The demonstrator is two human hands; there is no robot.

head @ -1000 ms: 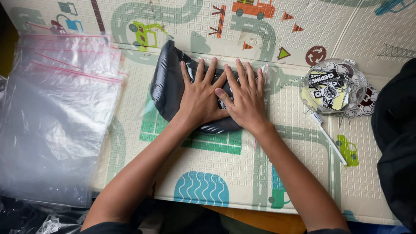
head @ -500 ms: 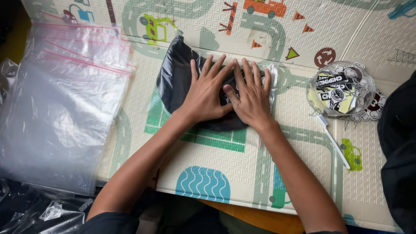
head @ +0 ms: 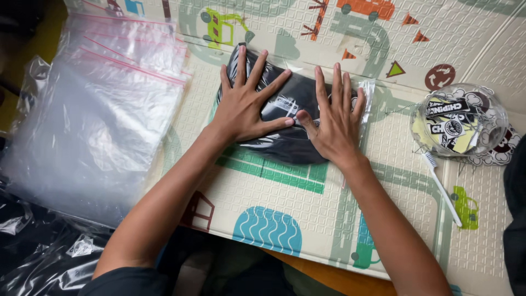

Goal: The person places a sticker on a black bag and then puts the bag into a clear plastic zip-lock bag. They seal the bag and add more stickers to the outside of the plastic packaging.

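Both your palms are flat, fingers spread, clamped on nothing: left hand and right hand press on the bagged dark garment lying mid-mat. Your hands hide most of it; its shape is hard to read. A stack of clear bags runs off frame left. Tub of stickers and toothbrush sit right. The mat's near edge is close.
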